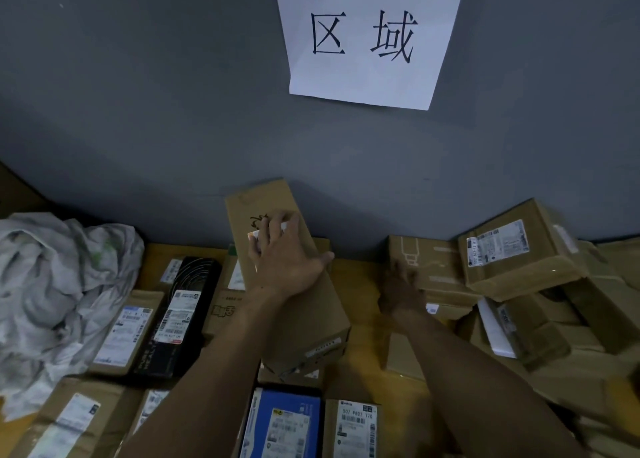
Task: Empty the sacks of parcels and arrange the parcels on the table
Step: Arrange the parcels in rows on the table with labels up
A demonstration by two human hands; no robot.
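Note:
A long brown cardboard parcel (304, 322) lies tilted over other parcels in the middle, its far end leaning toward the grey wall. My left hand (285, 253) lies flat on its top, fingers spread, thumb over the right edge. My right hand (401, 289), blurred, reaches to the near side of a low brown box (429, 260) with a bottle drawing; its fingers cannot be made out. A crumpled white-grey sack (52, 294) lies at the left on the yellow table (360, 284).
Several labelled parcels lie in rows at the front: a black box (183, 319), a blue box (287, 423), brown boxes (124, 333). A jumbled pile of brown cartons (519, 253) stands at the right. A paper sign (367, 34) hangs on the grey wall.

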